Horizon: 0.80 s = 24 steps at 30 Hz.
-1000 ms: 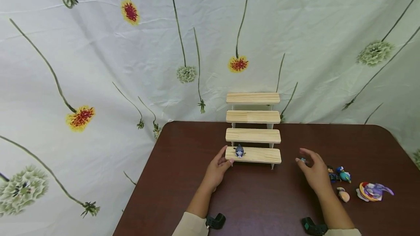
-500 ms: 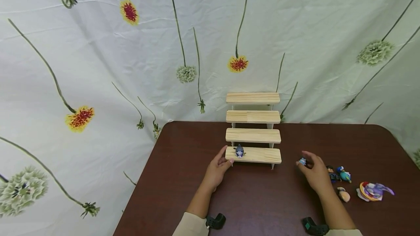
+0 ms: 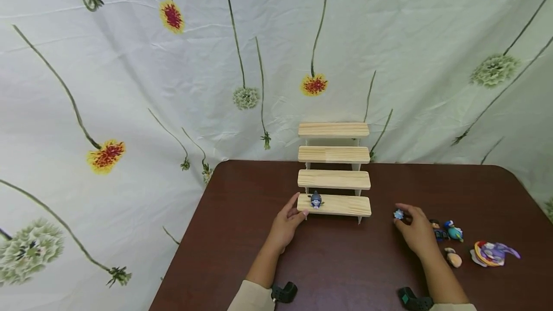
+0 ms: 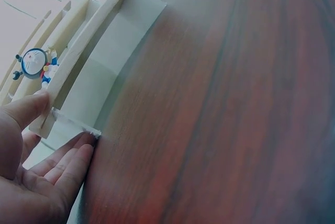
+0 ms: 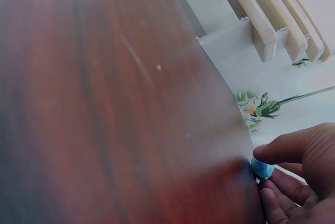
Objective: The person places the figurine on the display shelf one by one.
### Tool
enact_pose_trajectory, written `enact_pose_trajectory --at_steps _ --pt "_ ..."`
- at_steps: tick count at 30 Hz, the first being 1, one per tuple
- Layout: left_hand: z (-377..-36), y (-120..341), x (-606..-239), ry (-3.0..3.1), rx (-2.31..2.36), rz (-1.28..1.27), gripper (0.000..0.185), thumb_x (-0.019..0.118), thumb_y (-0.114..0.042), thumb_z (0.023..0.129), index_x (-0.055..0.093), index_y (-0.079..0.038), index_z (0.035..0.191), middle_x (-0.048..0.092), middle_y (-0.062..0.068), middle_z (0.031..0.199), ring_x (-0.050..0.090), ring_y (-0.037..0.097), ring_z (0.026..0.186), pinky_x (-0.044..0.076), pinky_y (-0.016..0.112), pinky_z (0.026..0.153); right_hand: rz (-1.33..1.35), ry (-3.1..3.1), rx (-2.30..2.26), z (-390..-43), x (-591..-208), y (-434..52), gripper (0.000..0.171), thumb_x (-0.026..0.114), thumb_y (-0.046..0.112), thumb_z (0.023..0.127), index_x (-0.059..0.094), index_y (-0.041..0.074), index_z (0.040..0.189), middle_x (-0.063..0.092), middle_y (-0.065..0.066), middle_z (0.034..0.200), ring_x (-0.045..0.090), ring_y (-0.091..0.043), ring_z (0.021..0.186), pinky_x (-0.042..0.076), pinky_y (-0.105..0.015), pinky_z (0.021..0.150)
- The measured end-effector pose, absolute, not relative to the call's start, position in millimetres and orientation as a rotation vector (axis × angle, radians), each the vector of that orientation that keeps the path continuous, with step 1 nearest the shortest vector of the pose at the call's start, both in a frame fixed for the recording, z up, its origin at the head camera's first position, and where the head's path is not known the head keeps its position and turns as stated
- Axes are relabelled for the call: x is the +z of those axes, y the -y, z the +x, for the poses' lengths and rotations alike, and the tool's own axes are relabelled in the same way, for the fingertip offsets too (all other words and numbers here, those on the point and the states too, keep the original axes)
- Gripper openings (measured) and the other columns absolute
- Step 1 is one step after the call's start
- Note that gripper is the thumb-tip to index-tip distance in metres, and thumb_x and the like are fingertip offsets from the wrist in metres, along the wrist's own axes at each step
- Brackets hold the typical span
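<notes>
A wooden four-step display rack stands at the back of the table. My left hand grips the left end of its lowest step, with the thumb at the board's edge and other fingers by the support below. On that step, close to the thumb, stands a small dark-blue and white figurine, which shows a white face with whiskers in the left wrist view. To the right of the rack, my right hand pinches a small light-blue figurine between thumb and fingers, low over the table. The fingers hide part of it.
Right of my right hand lie a dark-haired figurine, a blue bird-like figurine, a small beige piece and a larger purple figurine. A flowered white cloth hangs behind the brown table.
My right hand's fingers have come together round the light-blue figurine, which has turned and shows more now. The left hand and the rack keep their places.
</notes>
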<state>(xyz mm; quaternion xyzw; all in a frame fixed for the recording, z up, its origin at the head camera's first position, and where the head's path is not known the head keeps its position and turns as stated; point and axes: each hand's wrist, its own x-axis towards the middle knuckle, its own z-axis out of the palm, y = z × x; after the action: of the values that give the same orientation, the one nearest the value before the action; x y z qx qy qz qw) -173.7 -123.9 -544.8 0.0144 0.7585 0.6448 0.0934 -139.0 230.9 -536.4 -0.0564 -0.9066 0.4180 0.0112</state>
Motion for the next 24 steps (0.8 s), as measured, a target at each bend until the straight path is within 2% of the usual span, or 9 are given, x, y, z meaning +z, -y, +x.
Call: enact_pose_trajectory --at_steps 7,13,24 --pt "-175.7 124.1 -545.8 -2.243 1.924 0.037 0.069 0.071 -0.038 0.095 0.039 -0.037 0.155 0.07 0.014 0.125 0.067 0.021 0.113 0.051 0.04 0.1 -0.176 2.828 1.298 -137.6 -536.2 -229.9 0.045 0.058 0.01 0.1 0.051 -0.002 0.142 0.042 -0.031 0.143 0.046 -0.049 0.128 0.042 -0.061 0.101" --pt "-175.9 125.1 -546.6 -2.243 1.926 0.041 0.069 0.071 -0.037 0.095 0.039 -0.033 0.156 0.071 0.014 0.123 0.068 0.02 0.111 0.053 0.036 0.098 -0.156 2.809 1.27 -138.3 -537.0 -228.5 0.044 0.061 0.01 0.098 0.054 -0.004 0.139 0.043 -0.031 0.14 0.047 -0.05 0.127 0.043 -0.061 0.102" --pt "-175.1 125.3 -545.5 -2.217 1.948 0.049 0.068 0.07 -0.033 0.096 0.038 -0.033 0.156 0.073 0.015 0.118 0.068 0.021 0.109 0.052 0.034 0.096 -0.184 2.853 1.299 -136.9 -533.6 -226.8 0.043 0.058 0.014 0.102 0.052 -0.001 0.142 0.039 -0.03 0.143 0.044 -0.05 0.128 0.042 -0.062 0.101"
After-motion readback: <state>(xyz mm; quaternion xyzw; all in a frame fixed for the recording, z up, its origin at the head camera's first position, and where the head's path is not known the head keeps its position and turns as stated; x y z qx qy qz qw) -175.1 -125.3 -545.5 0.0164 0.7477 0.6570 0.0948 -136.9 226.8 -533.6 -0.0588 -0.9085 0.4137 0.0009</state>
